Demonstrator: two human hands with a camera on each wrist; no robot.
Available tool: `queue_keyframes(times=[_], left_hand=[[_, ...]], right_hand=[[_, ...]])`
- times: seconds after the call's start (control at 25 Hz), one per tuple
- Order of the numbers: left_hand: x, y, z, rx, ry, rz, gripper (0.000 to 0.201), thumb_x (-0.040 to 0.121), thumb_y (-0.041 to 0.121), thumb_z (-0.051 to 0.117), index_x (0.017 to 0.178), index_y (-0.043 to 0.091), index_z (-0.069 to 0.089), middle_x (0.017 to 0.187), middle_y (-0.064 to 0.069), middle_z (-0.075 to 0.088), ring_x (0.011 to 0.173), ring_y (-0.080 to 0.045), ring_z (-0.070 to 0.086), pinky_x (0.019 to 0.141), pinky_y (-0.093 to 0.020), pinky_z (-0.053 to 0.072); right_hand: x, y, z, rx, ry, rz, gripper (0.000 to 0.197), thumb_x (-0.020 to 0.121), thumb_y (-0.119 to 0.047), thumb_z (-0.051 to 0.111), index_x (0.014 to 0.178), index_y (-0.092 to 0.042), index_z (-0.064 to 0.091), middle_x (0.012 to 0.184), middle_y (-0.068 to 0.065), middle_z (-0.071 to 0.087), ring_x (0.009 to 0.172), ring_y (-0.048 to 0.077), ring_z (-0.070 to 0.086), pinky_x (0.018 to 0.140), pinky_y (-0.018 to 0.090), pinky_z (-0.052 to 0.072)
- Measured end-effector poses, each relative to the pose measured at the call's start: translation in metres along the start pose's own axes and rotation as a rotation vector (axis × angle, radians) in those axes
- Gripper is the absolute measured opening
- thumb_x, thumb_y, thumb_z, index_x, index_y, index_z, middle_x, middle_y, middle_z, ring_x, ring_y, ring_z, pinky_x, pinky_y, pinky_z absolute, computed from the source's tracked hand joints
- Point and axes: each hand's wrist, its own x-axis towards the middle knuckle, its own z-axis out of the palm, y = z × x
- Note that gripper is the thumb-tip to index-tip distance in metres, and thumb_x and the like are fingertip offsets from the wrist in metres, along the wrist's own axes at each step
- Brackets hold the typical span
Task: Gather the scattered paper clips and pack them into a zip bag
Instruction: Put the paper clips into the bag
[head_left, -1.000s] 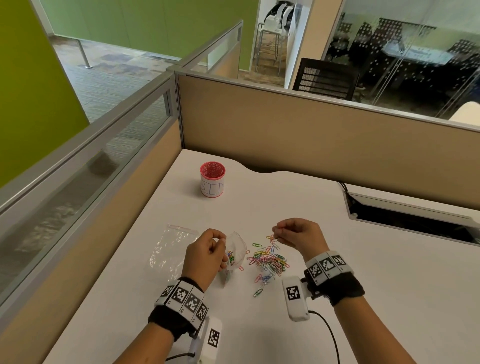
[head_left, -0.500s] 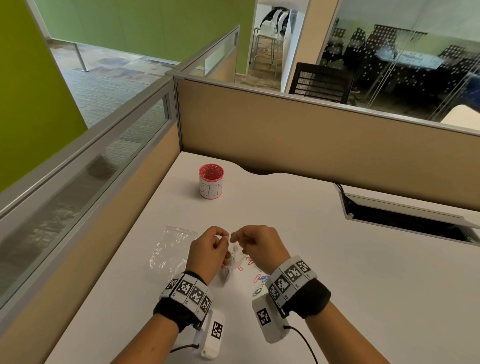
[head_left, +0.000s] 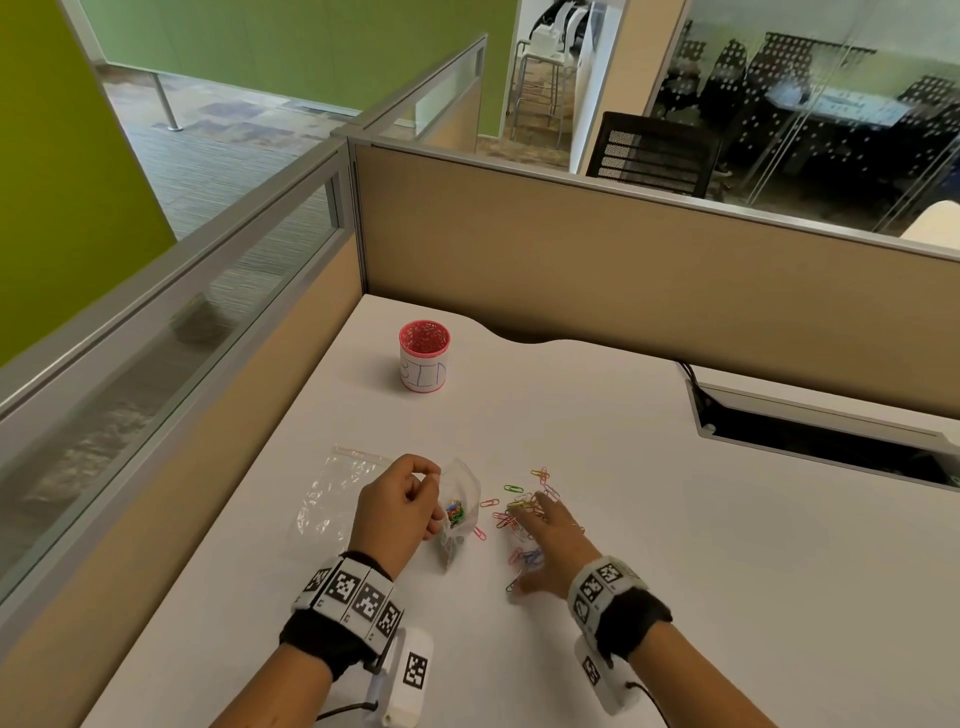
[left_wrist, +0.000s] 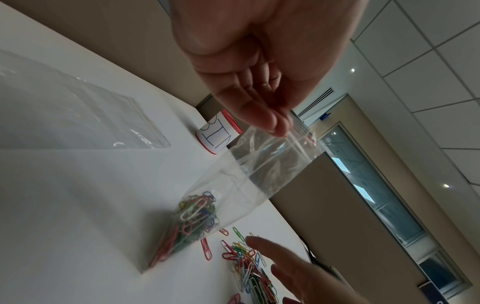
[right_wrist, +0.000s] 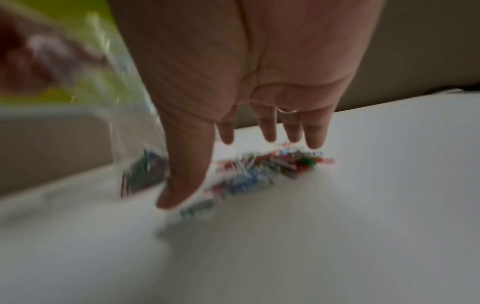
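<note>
My left hand (head_left: 400, 506) pinches the top edge of a small clear zip bag (head_left: 460, 512) between thumb and fingers (left_wrist: 270, 121). The bag (left_wrist: 233, 185) hangs with its bottom on the table and holds a bunch of coloured paper clips (left_wrist: 193, 218). A loose pile of coloured paper clips (head_left: 519, 512) lies on the white table just right of the bag. My right hand (head_left: 545, 540) hovers flat over that pile, fingers (right_wrist: 270, 131) spread and straight, holding nothing. The right wrist view is blurred; the pile (right_wrist: 262, 170) lies under the fingertips.
A second clear zip bag (head_left: 335, 499) lies flat left of my left hand. A red mesh cup (head_left: 424, 356) labelled BIN stands farther back. A cable slot (head_left: 831, 441) is cut into the table (head_left: 727, 571) at right. Beige partitions close the back and left.
My right hand carried clips from the pile to the bag mouth half a second ago; it has since swung back right, opened, and now spreads over the loose pile. The left hand still holds the bag.
</note>
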Motion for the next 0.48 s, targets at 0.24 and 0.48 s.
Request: queue_keyframes(times=[0.24,0.48], left_hand=[[0.000,0.000,0.001,0.010,-0.001,-0.002,0.010,0.089,0.007,0.053,0.088,0.011,0.062,0.055,-0.004,0.064,0.042,-0.006,0.058,0.045,-0.019,0.051],[-0.002,-0.001,0.004,0.011,-0.018,-0.009,0.010,0.089,0.006,0.053,0.088,0.011,0.062,0.051,-0.001,0.063,0.041,-0.006,0.057,0.044,-0.018,0.050]], right_hand=[[0.018,0.006,0.020,-0.174,0.228,-0.131,0.027,0.090,-0.018,0.054,0.116,-0.022,0.061,0.129,0.002,0.054,0.119,0.029,0.053,0.095,0.035,0.049],[0.021,0.005,0.011,-0.155,0.352,-0.132,0.021,0.087,-0.010,0.051,0.097,-0.016,0.069,0.104,0.006,0.068,0.095,0.029,0.064,0.077,0.030,0.049]])
